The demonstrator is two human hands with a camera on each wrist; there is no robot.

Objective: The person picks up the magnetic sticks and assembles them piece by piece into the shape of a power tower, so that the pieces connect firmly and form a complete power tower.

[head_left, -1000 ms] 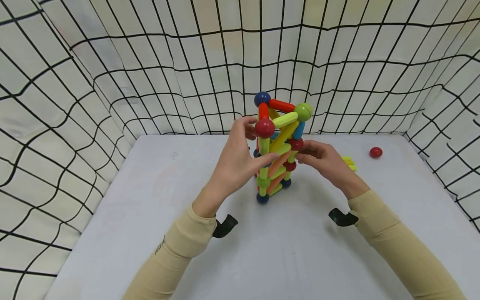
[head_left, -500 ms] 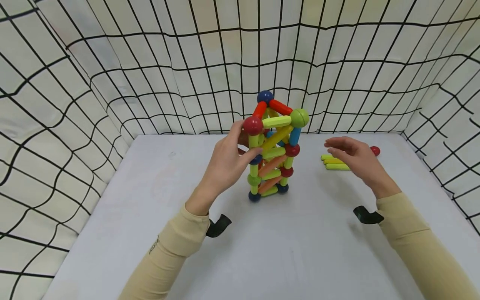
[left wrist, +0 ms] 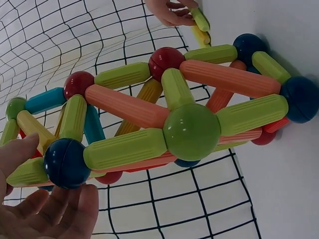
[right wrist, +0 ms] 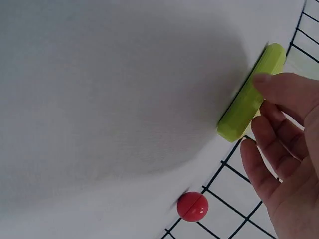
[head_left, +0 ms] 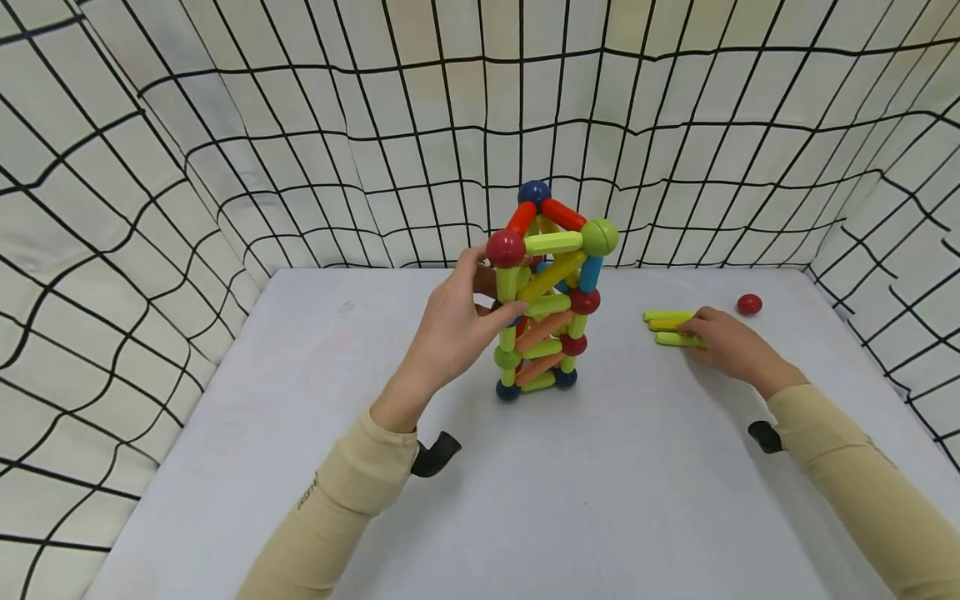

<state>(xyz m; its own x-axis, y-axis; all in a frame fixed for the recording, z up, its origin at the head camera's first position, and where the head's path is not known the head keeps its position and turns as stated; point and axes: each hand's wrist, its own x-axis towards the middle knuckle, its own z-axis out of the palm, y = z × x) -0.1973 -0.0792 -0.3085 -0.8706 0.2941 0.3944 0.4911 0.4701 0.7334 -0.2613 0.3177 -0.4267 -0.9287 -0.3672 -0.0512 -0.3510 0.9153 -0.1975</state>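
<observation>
A tall tower of building sticks and balls (head_left: 553, 243) stands upright on the white table, with a blue, a red and a green ball at its top. My left hand (head_left: 453, 329) holds its left side, thumb in front and fingers behind. In the left wrist view, the thumb and fingers are around a dark blue ball (left wrist: 67, 163). Over at the right, my right hand (head_left: 731, 346) pinches a light green stick (right wrist: 249, 97), thumb on its face. Beside that stick lie a yellow stick (head_left: 666, 325) and another light green stick (head_left: 663, 316).
A loose red ball (head_left: 749, 304) sits beyond my right hand. Black netting (head_left: 420, 133) over white walls encloses the back and both sides of the white table (head_left: 585, 492). A dark curved piece (head_left: 437, 454) juts from the left cuff.
My right hand has left the tower, moved right and come down onto the loose sticks, taking hold of a light green one. The tower has turned and shifted slightly left in my left hand.
</observation>
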